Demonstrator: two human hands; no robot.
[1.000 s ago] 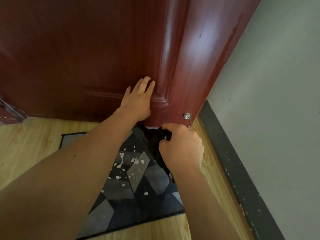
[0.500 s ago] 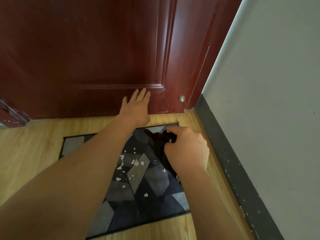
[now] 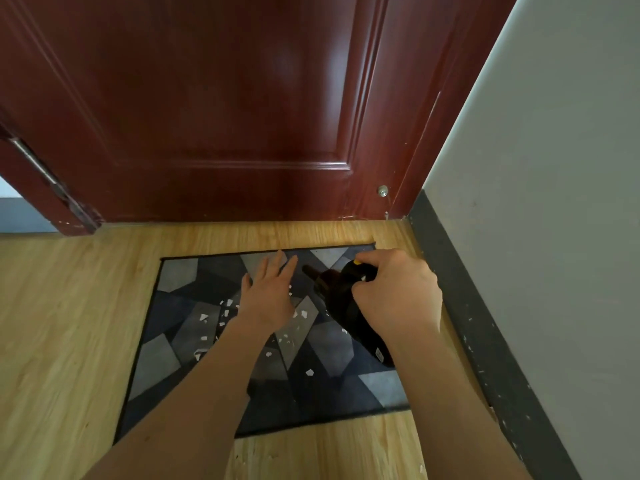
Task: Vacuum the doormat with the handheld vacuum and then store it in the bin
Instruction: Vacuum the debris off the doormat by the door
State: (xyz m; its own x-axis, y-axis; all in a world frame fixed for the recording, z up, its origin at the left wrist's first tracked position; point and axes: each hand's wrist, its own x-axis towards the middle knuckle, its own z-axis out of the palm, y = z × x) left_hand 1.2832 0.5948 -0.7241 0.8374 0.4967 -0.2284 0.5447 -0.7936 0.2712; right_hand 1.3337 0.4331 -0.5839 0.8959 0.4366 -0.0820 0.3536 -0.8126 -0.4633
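The right hand (image 3: 398,296) grips the black handheld vacuum (image 3: 341,306) over the doormat's (image 3: 180,320) far right part — nozzle pointing toward the red door (image 3: 207,116). The left hand (image 3: 268,296) hangs flat, fingers straight, above white scraps (image 3: 225,311) strewn mid-mat.

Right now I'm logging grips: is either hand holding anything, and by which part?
The right hand grips the handheld vacuum at its top, by the yellow button; the left hand holds nothing.

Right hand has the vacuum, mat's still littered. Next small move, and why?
Probably swing the vacuum left onto the white scraps. The right hand grips it at the doormat's far right corner, while the scraps lie mid-mat, around the open left hand.
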